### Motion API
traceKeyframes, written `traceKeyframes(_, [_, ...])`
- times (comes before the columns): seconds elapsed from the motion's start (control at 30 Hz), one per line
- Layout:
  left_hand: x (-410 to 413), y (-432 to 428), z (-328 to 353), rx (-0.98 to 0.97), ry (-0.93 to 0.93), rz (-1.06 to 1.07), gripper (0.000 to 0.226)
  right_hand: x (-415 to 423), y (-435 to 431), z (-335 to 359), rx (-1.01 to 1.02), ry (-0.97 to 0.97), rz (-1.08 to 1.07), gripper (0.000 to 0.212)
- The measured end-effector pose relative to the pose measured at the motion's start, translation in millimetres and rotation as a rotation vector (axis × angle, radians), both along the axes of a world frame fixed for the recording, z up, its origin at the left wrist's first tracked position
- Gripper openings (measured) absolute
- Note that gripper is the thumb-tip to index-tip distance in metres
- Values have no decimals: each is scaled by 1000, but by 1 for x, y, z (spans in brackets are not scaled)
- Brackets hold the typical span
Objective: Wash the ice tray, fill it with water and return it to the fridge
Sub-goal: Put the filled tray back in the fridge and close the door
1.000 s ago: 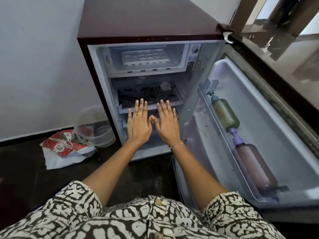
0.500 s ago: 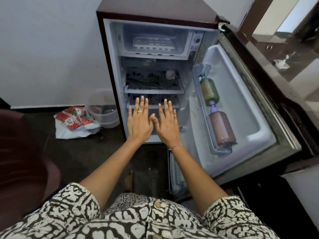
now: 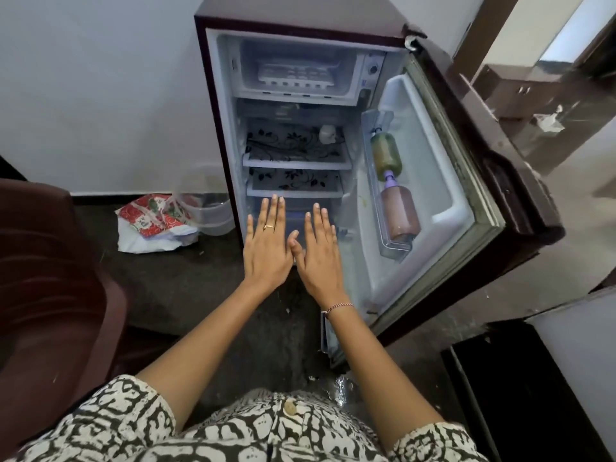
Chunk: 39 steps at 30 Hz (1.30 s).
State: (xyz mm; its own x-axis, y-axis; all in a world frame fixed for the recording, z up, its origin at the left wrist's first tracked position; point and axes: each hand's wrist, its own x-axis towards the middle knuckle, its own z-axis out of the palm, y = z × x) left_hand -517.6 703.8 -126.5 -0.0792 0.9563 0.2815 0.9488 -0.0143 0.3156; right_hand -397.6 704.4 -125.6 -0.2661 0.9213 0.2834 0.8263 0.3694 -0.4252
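Two hands: the left hand (image 3: 266, 241) and right hand (image 3: 320, 245) were held out flat, side by side, before the lower part of the fridge (image 3: 213, 111); fingers straight and slightly apart, thumbs nearly touching, nothing held
Ice tray: the ice tray (image 3: 295, 73) lay in the freezer box at the top of the fridge, well above both hands and touched by neither
Door: the door (image 3: 433, 168) stood wide open to the right, with two bottles (image 3: 386, 155) in its rack
Done: could not be told — the tray showed too small to see whether its cells held water
To do: judged either everything (take out, wash, fill, put back) or, if the tray was already back, only shutting the door
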Motion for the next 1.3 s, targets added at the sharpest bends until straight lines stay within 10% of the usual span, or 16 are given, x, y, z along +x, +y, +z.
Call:
traceKeyframes(0.67, [113, -1, 112, 317, -406, -454, 59, 109, -35, 154, 594, -236, -419, 60])
traceKeyframes(1.3, [176, 6, 151, 144, -795, -827, 43, 138, -25, 181, 450, -319, -727, 46])
